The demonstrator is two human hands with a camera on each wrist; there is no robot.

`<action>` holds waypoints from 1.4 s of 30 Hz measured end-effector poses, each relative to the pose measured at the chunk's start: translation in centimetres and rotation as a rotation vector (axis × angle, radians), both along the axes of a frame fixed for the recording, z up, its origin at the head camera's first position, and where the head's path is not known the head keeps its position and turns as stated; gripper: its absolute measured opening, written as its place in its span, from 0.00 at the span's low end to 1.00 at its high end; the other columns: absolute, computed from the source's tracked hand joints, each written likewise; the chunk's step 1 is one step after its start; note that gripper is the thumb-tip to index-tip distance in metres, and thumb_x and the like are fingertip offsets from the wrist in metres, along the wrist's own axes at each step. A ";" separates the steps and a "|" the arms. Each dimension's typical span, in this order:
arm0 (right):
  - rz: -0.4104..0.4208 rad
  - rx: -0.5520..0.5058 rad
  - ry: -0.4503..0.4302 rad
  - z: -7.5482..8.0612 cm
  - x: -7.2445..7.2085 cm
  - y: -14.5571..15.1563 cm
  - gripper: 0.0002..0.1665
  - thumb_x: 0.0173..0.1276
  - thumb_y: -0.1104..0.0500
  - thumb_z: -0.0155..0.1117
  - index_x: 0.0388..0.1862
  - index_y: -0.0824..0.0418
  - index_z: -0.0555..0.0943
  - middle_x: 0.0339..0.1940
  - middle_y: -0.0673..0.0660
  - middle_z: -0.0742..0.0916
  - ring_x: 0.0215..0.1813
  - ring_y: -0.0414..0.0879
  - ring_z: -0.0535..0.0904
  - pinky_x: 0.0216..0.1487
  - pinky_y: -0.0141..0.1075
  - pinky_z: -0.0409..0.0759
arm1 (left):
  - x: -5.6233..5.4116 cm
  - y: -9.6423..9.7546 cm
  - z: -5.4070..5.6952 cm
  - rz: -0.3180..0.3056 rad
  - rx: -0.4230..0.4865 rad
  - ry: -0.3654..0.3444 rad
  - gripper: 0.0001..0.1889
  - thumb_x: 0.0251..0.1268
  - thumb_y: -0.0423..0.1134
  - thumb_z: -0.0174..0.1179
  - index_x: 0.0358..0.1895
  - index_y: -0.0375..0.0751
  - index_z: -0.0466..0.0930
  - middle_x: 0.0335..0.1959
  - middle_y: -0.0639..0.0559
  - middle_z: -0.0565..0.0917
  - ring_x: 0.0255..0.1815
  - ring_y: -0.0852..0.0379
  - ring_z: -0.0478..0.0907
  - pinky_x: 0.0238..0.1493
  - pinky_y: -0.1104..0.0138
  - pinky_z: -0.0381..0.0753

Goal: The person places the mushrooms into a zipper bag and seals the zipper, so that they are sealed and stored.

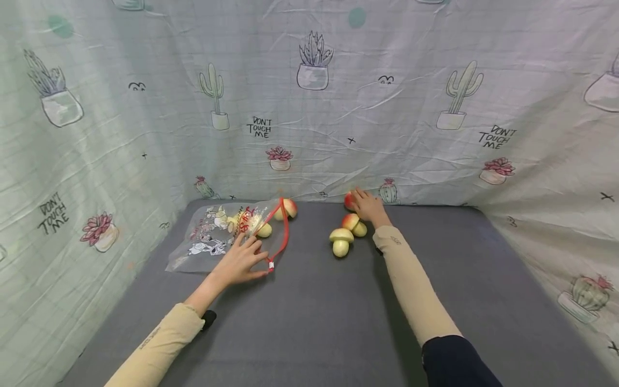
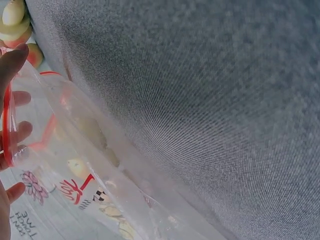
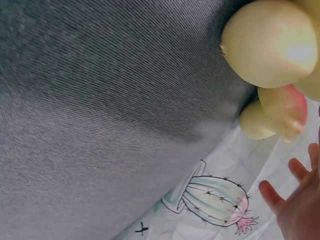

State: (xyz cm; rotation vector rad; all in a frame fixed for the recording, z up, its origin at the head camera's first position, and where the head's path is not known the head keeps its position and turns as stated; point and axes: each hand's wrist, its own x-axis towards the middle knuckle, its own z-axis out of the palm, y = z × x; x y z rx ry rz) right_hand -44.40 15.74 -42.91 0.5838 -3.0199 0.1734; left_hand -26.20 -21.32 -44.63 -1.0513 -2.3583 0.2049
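Note:
My left hand (image 1: 242, 260) lies at the mouth of a clear plastic zip bag (image 1: 208, 263) with a red rim. Its fingers are spread; the left wrist view shows the thumb (image 2: 11, 65) apart from the other fingers at the rim. Inside the bag are toy mushrooms (image 1: 264, 230), partly hidden by print. Another mushroom (image 1: 290, 207) with a red cap sits at the rim; I cannot tell if it is inside. My right hand (image 1: 369, 208) reaches over a red-capped mushroom (image 1: 348, 201) at the back, fingers (image 3: 272, 196) extended, grip not visible.
Nearer than the right hand stand a red-and-yellow mushroom (image 1: 351, 221) and a cream mushroom (image 1: 340, 242). The grey table (image 1: 309, 322) ends at a hanging cloth (image 1: 338, 123) printed with cacti, which also closes both sides.

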 end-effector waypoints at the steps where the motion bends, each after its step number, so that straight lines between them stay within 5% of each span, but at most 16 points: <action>1: -0.003 0.013 -0.015 0.1 0.0 0.1 0.31 0.71 0.51 0.38 0.70 0.57 0.50 0.72 0.59 0.55 0.70 0.59 0.52 0.61 0.62 0.55 | 0.0 0.1 0.0 0.000 0.001 -0.004 0.21 0.41 0.59 0.64 0.36 0.50 0.77 0.29 0.51 0.69 0.37 0.51 0.66 0.50 0.47 0.62; 6: -0.008 0.066 -0.045 0.0 0.3 0.6 0.30 0.71 0.50 0.37 0.70 0.55 0.52 0.71 0.59 0.56 0.70 0.61 0.53 0.61 0.61 0.57 | -0.1 0.4 0.1 0.005 -0.001 -0.013 0.21 0.41 0.59 0.63 0.36 0.51 0.77 0.29 0.51 0.70 0.39 0.51 0.67 0.52 0.47 0.62; 12: 0.022 0.071 0.139 -0.1 0.9 0.9 0.29 0.65 0.51 0.53 0.64 0.58 0.63 0.61 0.64 0.69 0.60 0.64 0.64 0.49 0.56 0.71 | 0.0 0.2 0.2 0.016 -0.003 -0.005 0.21 0.40 0.59 0.64 0.36 0.51 0.77 0.29 0.51 0.69 0.38 0.51 0.67 0.51 0.46 0.63; 18: 0.037 0.032 0.246 -0.9 1.2 1.6 0.30 0.56 0.53 0.64 0.54 0.65 0.67 0.53 0.66 0.72 0.55 0.62 0.65 0.47 0.53 0.72 | 0.0 0.0 0.3 0.031 -0.020 -0.007 0.21 0.41 0.59 0.64 0.37 0.51 0.77 0.29 0.51 0.69 0.38 0.51 0.67 0.52 0.46 0.64; 35: 0.047 0.000 0.243 -2.6 1.9 2.7 0.38 0.53 0.51 0.66 0.61 0.58 0.63 0.53 0.66 0.71 0.55 0.63 0.64 0.46 0.55 0.72 | 0.3 0.4 0.5 0.030 -0.006 -0.008 0.20 0.41 0.58 0.65 0.35 0.51 0.77 0.28 0.52 0.69 0.36 0.53 0.66 0.51 0.47 0.63; 42: 0.043 -0.026 0.156 -2.7 2.1 3.4 0.42 0.51 0.53 0.68 0.62 0.59 0.57 0.58 0.66 0.72 0.58 0.66 0.62 0.50 0.58 0.69 | 0.2 0.5 0.4 0.022 -0.011 0.002 0.20 0.42 0.58 0.64 0.35 0.51 0.76 0.28 0.52 0.69 0.38 0.51 0.67 0.52 0.45 0.63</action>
